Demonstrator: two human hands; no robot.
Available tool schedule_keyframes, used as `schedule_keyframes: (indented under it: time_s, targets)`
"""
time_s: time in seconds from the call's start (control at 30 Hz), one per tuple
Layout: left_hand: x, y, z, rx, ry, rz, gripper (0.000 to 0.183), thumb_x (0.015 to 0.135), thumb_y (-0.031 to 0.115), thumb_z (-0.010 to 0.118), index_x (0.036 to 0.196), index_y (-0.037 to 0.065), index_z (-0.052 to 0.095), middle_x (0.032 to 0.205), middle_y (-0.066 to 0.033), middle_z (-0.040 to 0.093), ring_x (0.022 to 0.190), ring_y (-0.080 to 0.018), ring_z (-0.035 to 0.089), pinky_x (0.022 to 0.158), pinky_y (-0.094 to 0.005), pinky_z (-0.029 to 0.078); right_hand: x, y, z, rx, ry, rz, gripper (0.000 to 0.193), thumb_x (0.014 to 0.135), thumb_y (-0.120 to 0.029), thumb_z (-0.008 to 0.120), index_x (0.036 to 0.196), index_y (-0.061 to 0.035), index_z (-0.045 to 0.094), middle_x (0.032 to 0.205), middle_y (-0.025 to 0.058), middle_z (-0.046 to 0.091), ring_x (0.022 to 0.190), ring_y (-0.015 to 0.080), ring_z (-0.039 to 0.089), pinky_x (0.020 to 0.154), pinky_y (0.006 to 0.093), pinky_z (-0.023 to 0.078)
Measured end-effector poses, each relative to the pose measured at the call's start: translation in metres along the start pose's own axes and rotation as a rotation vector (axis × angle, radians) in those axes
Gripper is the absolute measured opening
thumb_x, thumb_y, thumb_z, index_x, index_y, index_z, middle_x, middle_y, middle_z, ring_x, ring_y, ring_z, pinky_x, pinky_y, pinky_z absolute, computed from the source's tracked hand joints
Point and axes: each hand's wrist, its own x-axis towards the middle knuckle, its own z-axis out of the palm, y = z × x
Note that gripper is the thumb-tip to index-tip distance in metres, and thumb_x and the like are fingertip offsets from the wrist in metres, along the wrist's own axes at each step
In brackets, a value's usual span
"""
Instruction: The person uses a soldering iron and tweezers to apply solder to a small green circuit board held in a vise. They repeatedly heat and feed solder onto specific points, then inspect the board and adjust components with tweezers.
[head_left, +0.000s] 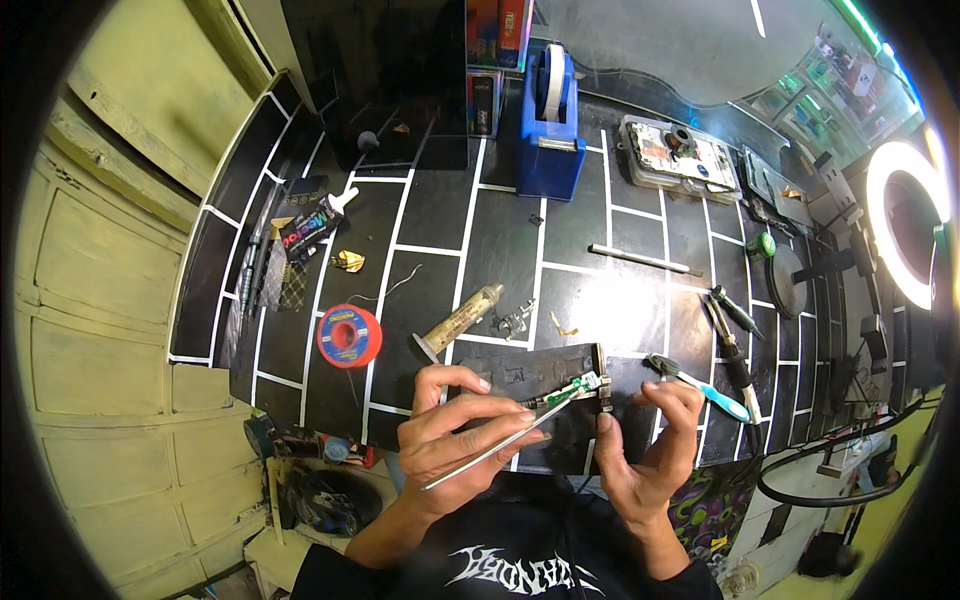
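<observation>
My left hand (460, 440) is closed around a thin silver metal tool (490, 452), slanting up to the right. Its tip meets a small green circuit board (572, 388) at the end of a flat black rectangular casing (520, 372), which lies at the table's near edge. A narrow dark end piece (604, 385) stands across the casing's right end. Beside that piece is my right hand (650, 450), thumb and curled forefinger apart, the thumb tip close to its lower end. Whether the thumb touches it, I cannot tell.
Behind the casing lie a syringe-like tube (462, 318) and metal scraps (515, 320). A red solder spool (348, 336) sits left; a blue toothbrush (715, 396) and soldering iron (738, 375) lie right. Farther back are a tape dispenser (550, 145), a metal rod (645, 260) and a ring light (905, 225).
</observation>
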Motion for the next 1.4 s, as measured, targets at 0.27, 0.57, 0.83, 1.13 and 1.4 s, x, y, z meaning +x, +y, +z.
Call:
schedule_keyframes:
  time_s: [0.27, 0.57, 0.83, 1.13, 1.4]
  targets:
    - [0.000, -0.014, 0.006, -0.041, 0.000, -0.042, 0.031, 0.067, 0.010, 0.092, 0.096, 0.013, 0.080, 0.091, 0.0008, 0.076, 0.091, -0.0215, 0.060, 0.081, -0.0318, 0.048, -0.013, 0.013, 0.006, 0.098, 0.152, 0.022, 0.035, 0.080, 0.004, 0.076, 0.111, -0.0010, 0.061, 0.091, 0.0105, 0.059, 0.085, 0.0268, 0.053, 0.078, 0.0390, 0.042]
    - [0.004, -0.020, 0.014, -0.095, -0.016, -0.059, 0.034, 0.066, 0.009, 0.092, 0.098, 0.012, 0.081, 0.093, 0.0006, 0.076, 0.092, -0.0216, 0.059, 0.081, -0.0319, 0.048, -0.024, 0.026, 0.014, 0.066, 0.132, 0.021, 0.029, 0.081, 0.002, 0.077, 0.106, -0.0010, 0.063, 0.089, 0.0095, 0.058, 0.084, 0.0260, 0.052, 0.078, 0.0386, 0.042]
    - [0.007, -0.022, 0.018, -0.105, -0.022, -0.052, 0.035, 0.066, 0.008, 0.091, 0.098, 0.012, 0.080, 0.093, 0.0002, 0.076, 0.092, -0.0220, 0.059, 0.079, -0.0315, 0.048, -0.025, 0.033, 0.012, 0.082, 0.136, 0.030, 0.029, 0.081, 0.000, 0.078, 0.106, -0.0011, 0.063, 0.089, 0.0097, 0.058, 0.083, 0.0258, 0.052, 0.078, 0.0386, 0.041]
    - [0.014, -0.028, 0.032, -0.101, -0.018, -0.046, 0.036, 0.064, 0.008, 0.092, 0.097, 0.011, 0.079, 0.092, -0.0008, 0.076, 0.090, -0.0230, 0.059, 0.078, -0.0320, 0.049, -0.018, 0.046, 0.010, 0.078, 0.126, 0.028, 0.029, 0.081, 0.000, 0.077, 0.105, -0.0021, 0.062, 0.088, 0.0096, 0.058, 0.082, 0.0260, 0.052, 0.078, 0.0403, 0.041]
    - [0.020, -0.039, 0.043, -0.082, -0.039, -0.056, 0.033, 0.064, 0.009, 0.092, 0.094, 0.010, 0.080, 0.090, -0.0010, 0.076, 0.092, -0.0223, 0.058, 0.078, -0.0321, 0.049, -0.012, 0.062, 0.014, 0.087, 0.136, -0.008, 0.031, 0.084, -0.003, 0.075, 0.110, -0.0043, 0.058, 0.087, 0.0075, 0.060, 0.078, 0.0239, 0.054, 0.079, 0.0414, 0.040]
